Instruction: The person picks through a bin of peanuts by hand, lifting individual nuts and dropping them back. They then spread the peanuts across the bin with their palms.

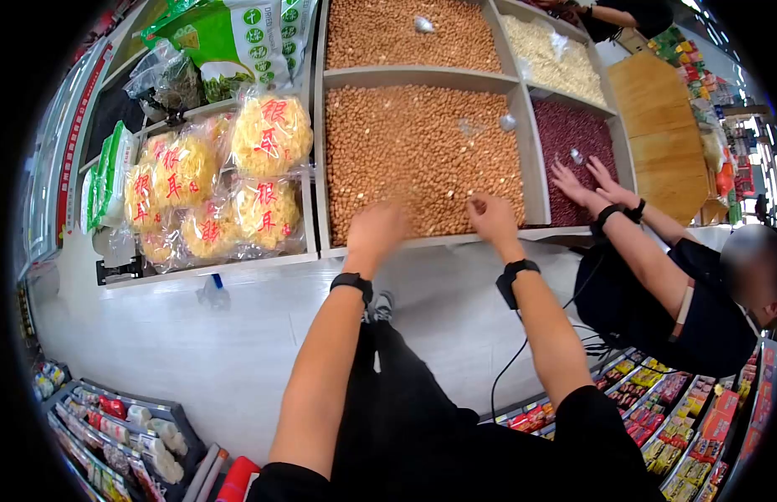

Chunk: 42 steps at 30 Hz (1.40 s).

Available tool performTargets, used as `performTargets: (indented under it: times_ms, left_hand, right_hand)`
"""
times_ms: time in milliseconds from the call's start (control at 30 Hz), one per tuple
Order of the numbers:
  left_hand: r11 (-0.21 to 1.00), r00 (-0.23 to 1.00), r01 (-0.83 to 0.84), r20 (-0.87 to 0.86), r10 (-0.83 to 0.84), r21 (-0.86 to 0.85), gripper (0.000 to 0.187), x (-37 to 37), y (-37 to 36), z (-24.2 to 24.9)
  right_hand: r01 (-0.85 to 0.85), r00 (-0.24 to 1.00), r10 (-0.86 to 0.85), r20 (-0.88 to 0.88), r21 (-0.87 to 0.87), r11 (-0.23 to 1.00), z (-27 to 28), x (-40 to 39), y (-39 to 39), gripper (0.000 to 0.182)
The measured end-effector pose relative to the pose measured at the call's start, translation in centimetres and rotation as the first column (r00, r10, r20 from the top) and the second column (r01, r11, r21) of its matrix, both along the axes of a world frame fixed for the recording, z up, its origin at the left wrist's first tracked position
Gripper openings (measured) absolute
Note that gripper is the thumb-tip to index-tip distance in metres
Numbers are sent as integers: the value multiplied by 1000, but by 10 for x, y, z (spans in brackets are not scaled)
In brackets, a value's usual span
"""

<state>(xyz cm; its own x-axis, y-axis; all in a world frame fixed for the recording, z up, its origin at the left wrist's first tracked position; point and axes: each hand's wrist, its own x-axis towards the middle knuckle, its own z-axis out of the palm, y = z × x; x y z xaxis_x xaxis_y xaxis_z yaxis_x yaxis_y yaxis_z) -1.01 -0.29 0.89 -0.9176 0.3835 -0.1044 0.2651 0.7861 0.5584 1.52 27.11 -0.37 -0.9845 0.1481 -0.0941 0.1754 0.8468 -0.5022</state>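
Note:
My left hand (378, 233) is over the front part of a wooden bin (529, 159) of shelled peanuts (417, 142), its fingers smeared by motion. To its right, my right hand (494, 222) is close over the same peanuts near the front rim. Its thumb and fingers are pinched together, and whatever they hold is too small to make out. Pale bits are scattered among the brown peanuts. Both wrists wear black bands.
Bagged white fungus (269, 134) fills the compartment on the left. At right, another person's hands (596, 188) reach over red beans (564, 134). A second peanut bin (413, 38) lies behind. Cables hang near my right arm, and snack shelves (681, 418) stand behind me.

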Motion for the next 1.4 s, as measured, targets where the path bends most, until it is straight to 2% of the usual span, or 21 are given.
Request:
performTargets:
  times_ms: [67,133,233,367,500,533,633,667,767,800,900,933,967,1033,1067,1100,1167,1200,1233,1300,1400]
  left_hand:
    - [998,993,41,110,-36,-44,25,-1,-3,1]
    - [999,993,51,-108,-52,-5,22,0,0,-4]
    - [999,963,44,-267,-36,27,17,-2,1,-9]
    - [998,984,27,-176,-37,-58,17,0,2,-5]
    - [1000,968,10,-249,-14,-16,14,0,2,-13]
    - [999,969,18,-244,-25,-29,14,1,2,-12]
    - [996,974,-58,-223,40,-73,14,0,3,-10]
    - [991,976,-95,-202,75,-91,13,-1,4,-10]
    - [981,980,-147,-154,127,-123,13,1,6,-8]
    - [979,978,-152,-162,129,-137,13,3,4,-9]
    - [973,980,-165,-137,144,-161,12,1,6,-10]
    - [974,975,-174,-162,151,-142,11,1,5,-12]
    - [975,970,-182,-183,158,-125,11,2,3,-14]
    - [978,969,-174,-197,148,-119,11,1,4,-12]
    - [977,965,-181,-209,156,-108,11,0,5,-12]
    - [975,961,-196,-215,171,-101,12,2,4,-10]
    - [973,963,-214,-184,196,-85,12,0,4,-11]
    - [976,963,-204,-198,184,-81,12,-2,3,-13]
    - [978,963,-191,-207,171,-82,12,3,1,-13]
    - [979,956,-190,-240,168,-72,12,-1,0,-12]
    - [976,974,-200,-123,189,-89,13,1,0,-11]
  right_hand:
    - [34,999,-34,9,-46,998,-5,1,-3,22]
    - [43,999,-43,-2,-15,999,-2,-2,-1,21]
    - [-7,996,8,92,-12,1000,-4,-5,3,21]
    - [-30,994,39,106,-84,996,-5,-7,2,24]
    - [-101,986,96,138,27,995,9,-10,2,48]
    - [-111,984,103,144,48,993,9,-12,1,66]
    - [-185,983,184,19,168,968,6,-30,-5,76]
    - [-196,980,187,69,159,968,9,-36,-8,80]
    - [-267,961,244,134,199,943,0,-51,-13,73]
    - [-272,957,252,141,140,952,-5,-56,-12,59]
    - [-306,950,300,89,57,950,-16,-68,-2,44]
    - [-229,973,229,-13,-52,972,-17,-67,0,31]
    - [-232,973,231,-15,-50,972,-18,-66,4,31]
    - [-65,984,102,144,-242,968,-13,-65,13,25]
    - [62,990,-6,139,-402,914,-40,-63,20,20]
    - [59,990,-1,143,-399,915,-42,-64,26,20]
    - [390,916,-135,378,-756,526,-45,-66,38,20]
    - [307,915,23,402,-733,607,-35,-74,49,23]
    - [302,911,37,410,-727,617,-29,-72,46,23]
    - [392,902,-312,300,-872,294,-4,-86,38,26]
    - [372,875,-387,291,-915,153,18,-103,35,40]
